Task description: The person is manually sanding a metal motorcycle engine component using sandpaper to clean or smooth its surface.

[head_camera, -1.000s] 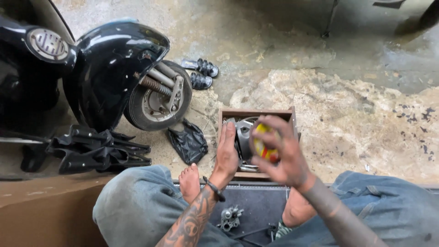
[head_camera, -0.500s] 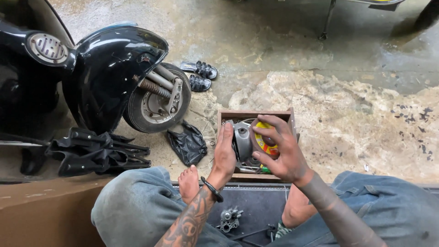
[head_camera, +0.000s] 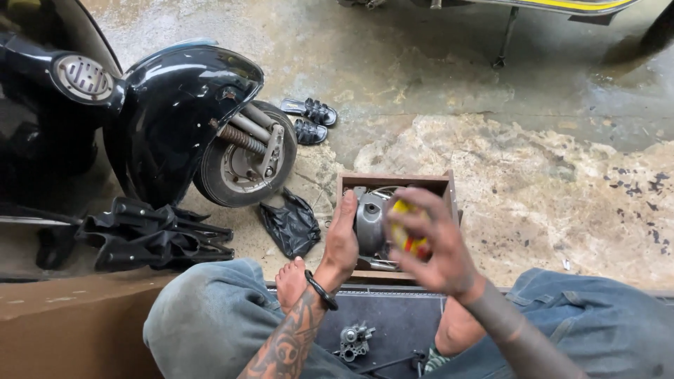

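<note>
Both hands are busy over the wooden box (head_camera: 393, 184): my left hand (head_camera: 342, 235) clasps the grey metal housing (head_camera: 370, 224) while my right hand (head_camera: 435, 245) grips what looks like a yellow rag (head_camera: 404, 235), so a greasy slip could drop the housing into the box.

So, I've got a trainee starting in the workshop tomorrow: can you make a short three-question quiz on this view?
1. True or false: the left hand steadies the grey metal part.
2. What does the right hand press against that part? A) yellow and red cloth B) a hammer C) a spray can
3. What lies on the floor just beyond the scooter's front wheel?

Key:
1. True.
2. A, the yellow and red cloth, above the wooden box.
3. A pair of black sandals.
</note>
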